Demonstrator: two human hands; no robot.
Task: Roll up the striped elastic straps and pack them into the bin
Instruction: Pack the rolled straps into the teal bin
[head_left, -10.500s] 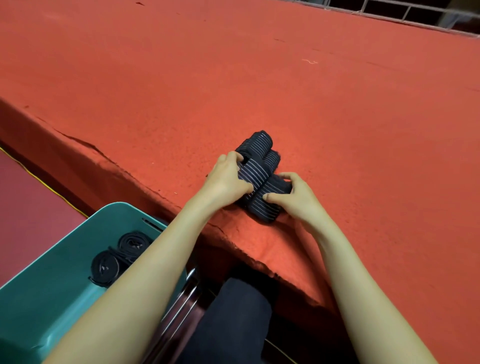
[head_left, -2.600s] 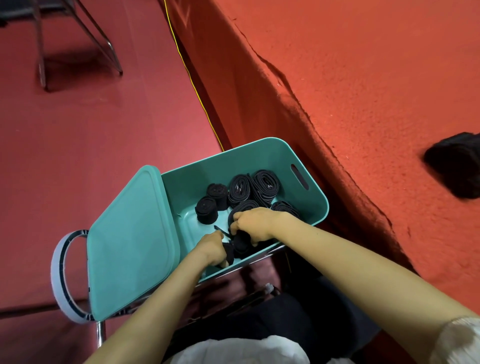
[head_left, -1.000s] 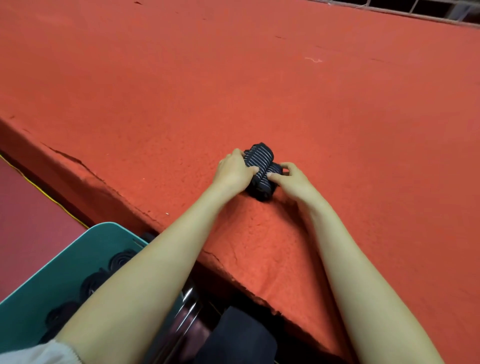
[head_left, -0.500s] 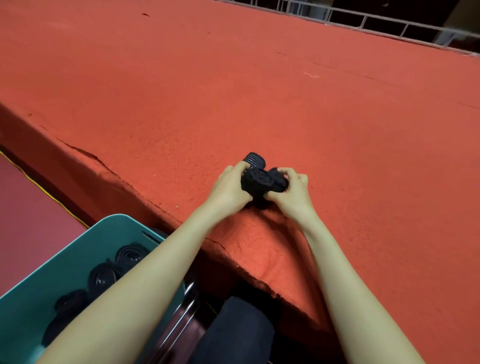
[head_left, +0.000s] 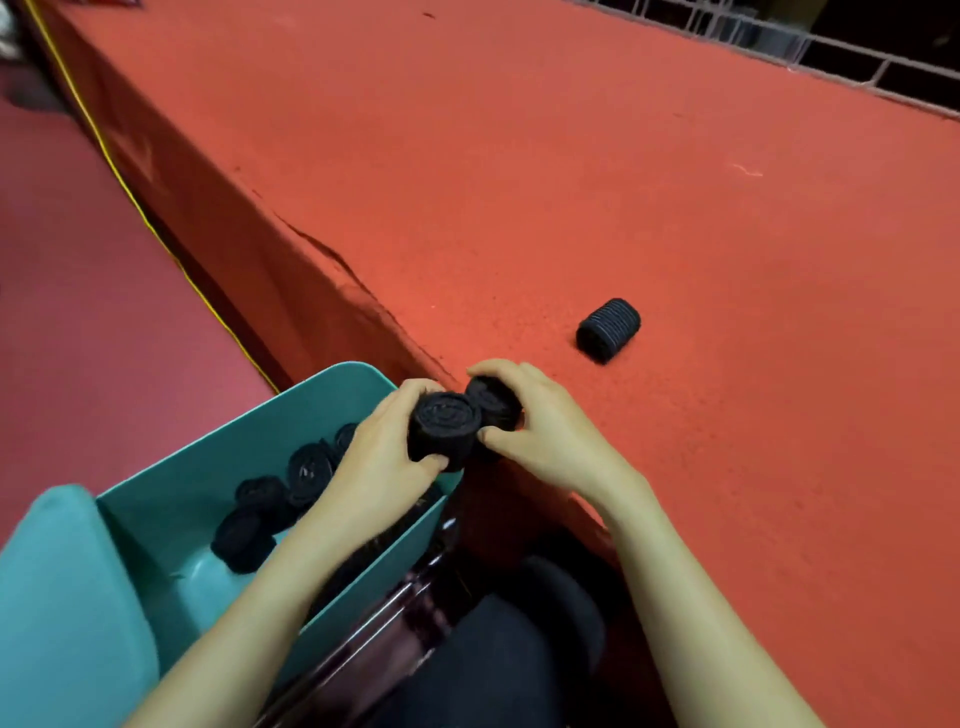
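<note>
My left hand (head_left: 382, 457) grips a rolled dark strap (head_left: 444, 428), its coiled end facing me. Beside it my right hand (head_left: 545, 431) holds a second rolled strap (head_left: 493, 402). Both rolls hover at the table's near edge, just over the far right corner of the teal bin (head_left: 311, 402). Several rolled straps (head_left: 283, 499) lie inside the bin. One striped roll (head_left: 608, 328) is left lying on the red table top (head_left: 571, 182), up and right of my hands.
The bin's teal lid (head_left: 62, 597) hangs open at the lower left. A yellow cord (head_left: 156, 234) runs along the floor by the table side. Metal chair tubing (head_left: 384, 639) and my dark-clothed lap are below the hands. A wire rail (head_left: 779, 47) borders the table's far edge.
Both hands have lifted two rolls off the table and carried them down and left to the bin's corner. One roll stays behind on the table.
</note>
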